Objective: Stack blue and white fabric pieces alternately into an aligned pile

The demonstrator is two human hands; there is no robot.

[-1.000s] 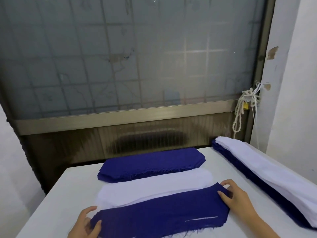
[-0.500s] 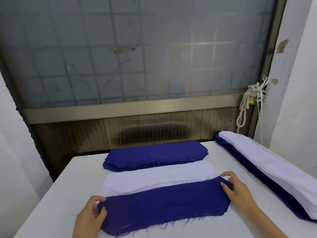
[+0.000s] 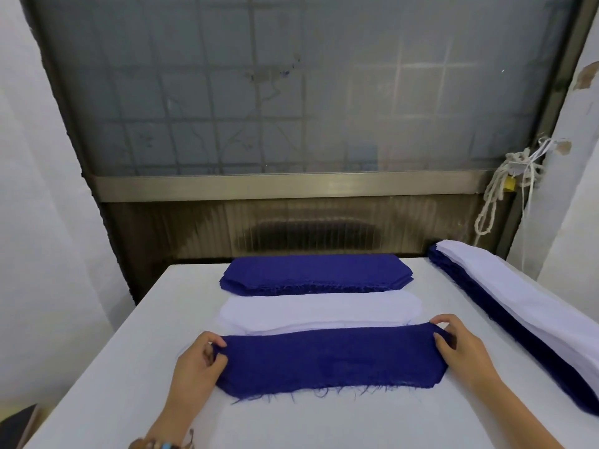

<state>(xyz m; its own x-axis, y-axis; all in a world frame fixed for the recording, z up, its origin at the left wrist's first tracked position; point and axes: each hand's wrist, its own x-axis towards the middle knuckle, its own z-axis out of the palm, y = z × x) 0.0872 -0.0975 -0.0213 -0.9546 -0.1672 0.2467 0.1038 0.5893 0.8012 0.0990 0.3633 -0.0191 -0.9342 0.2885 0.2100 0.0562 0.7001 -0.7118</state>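
At 6 o'clock on the white surface point(image 3: 129, 351), a blue fabric piece point(image 3: 330, 361) lies flat. The left hand point(image 3: 197, 367) pinches its 9 o'clock end with curled fingers, and the right hand point(image 3: 463, 348) has its fingers clamped on the 3 o'clock end. Just beyond, toward 12 o'clock, lie a white pile point(image 3: 319, 311) and then a blue pile point(image 3: 316, 273).
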